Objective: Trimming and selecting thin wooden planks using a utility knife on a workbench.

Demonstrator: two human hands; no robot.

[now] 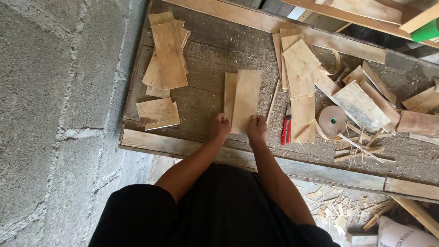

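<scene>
Head view shows both my hands closed on the near end of a thin wooden sheet (246, 98) lying flat on the dusty workbench (206, 55): my left hand (221, 126) pinches its near-left corner, my right hand (256, 128) grips the near-right corner. A second, narrower sheet (229, 89) peeks out beneath it on my left-hand side. To square them well, I judge I should press evenly with both thumbs and nudge the top sheet until the long edges meet. The red-handled cutter (286, 126) lies just right of my right hand, and the tape roll (332, 120) sits farther right.
</scene>
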